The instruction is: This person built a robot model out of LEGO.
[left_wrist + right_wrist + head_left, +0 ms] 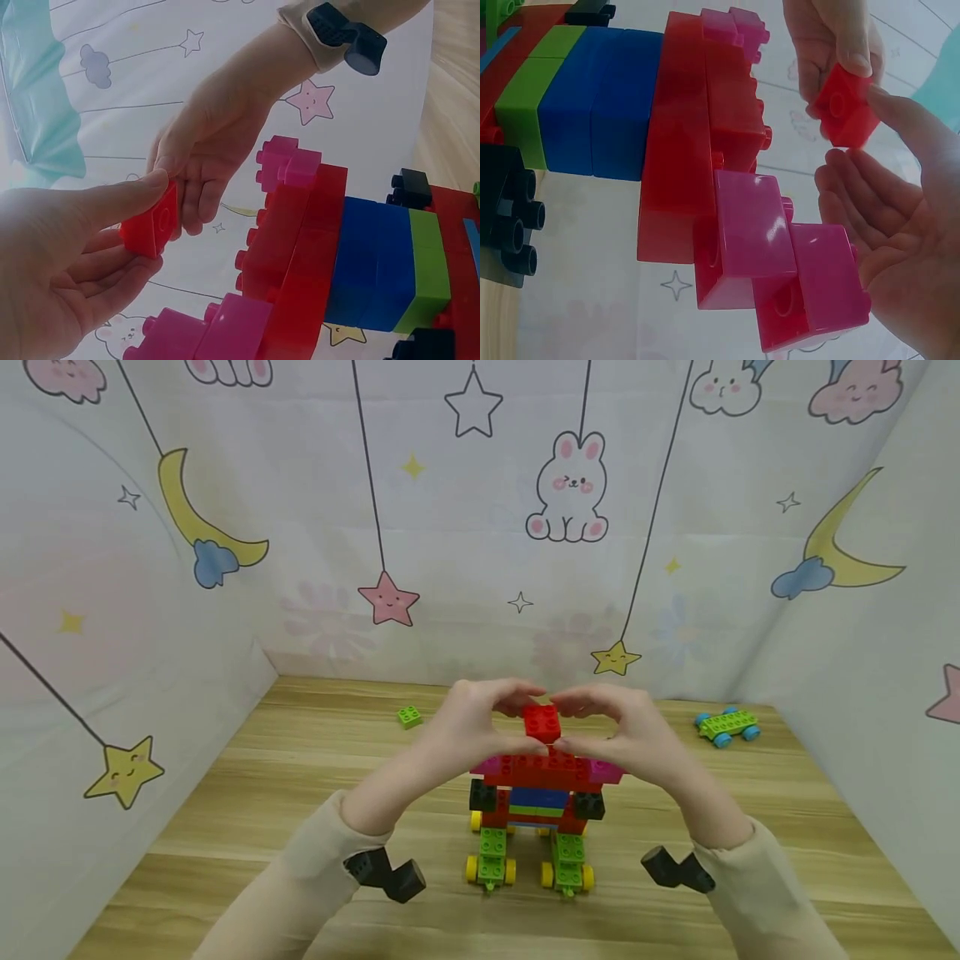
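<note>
Above the toy's top in the head view is a red building brick (542, 723). My left hand (480, 722) pinches it between thumb and fingers, as the left wrist view shows. On the other side, my right hand (618, 727) has its thumb at the brick and its relaxed fingers just beside it, seemingly apart from it. Below stands the toy (551, 772), a build of red, pink, blue, green and black bricks on green wheeled bases (492, 856) with yellow wheels. In the right wrist view, a gap separates the held red brick (845, 105) from the build's studs.
A lone green brick (408, 717) lies on the wooden table (300, 827), back left of the toy. At the back right is a green wheeled base (729, 724) with blue wheels. A printed cloth (465, 527) hangs behind and along both sides.
</note>
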`<move>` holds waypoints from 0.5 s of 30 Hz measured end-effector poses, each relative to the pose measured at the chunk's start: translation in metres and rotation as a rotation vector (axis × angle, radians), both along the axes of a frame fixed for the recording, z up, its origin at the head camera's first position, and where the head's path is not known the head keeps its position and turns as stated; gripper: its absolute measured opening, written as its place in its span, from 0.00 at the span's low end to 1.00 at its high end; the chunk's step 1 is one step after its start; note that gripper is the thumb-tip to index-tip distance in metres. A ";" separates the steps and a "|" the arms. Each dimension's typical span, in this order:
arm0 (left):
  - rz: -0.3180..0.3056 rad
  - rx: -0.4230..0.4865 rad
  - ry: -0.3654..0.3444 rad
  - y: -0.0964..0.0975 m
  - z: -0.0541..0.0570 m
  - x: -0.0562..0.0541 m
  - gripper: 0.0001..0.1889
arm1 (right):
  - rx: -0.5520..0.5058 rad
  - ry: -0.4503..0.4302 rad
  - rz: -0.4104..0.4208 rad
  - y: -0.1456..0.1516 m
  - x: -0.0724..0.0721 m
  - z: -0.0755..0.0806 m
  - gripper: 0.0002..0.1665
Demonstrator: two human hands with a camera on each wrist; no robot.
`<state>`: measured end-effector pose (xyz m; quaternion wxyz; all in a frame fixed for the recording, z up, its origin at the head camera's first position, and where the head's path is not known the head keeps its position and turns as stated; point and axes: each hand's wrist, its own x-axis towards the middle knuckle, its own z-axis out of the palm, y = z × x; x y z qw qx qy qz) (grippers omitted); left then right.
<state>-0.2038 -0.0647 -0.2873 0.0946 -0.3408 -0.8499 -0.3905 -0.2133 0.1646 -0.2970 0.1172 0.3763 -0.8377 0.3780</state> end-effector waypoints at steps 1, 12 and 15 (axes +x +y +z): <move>-0.002 0.003 -0.001 0.000 0.000 0.000 0.29 | 0.000 0.000 0.003 0.000 0.000 0.000 0.22; -0.004 0.045 0.012 0.002 -0.004 0.001 0.30 | 0.016 -0.015 -0.002 -0.001 0.001 -0.002 0.22; 0.005 0.037 0.020 0.001 -0.006 -0.001 0.27 | 0.013 -0.012 -0.013 -0.001 0.001 -0.002 0.21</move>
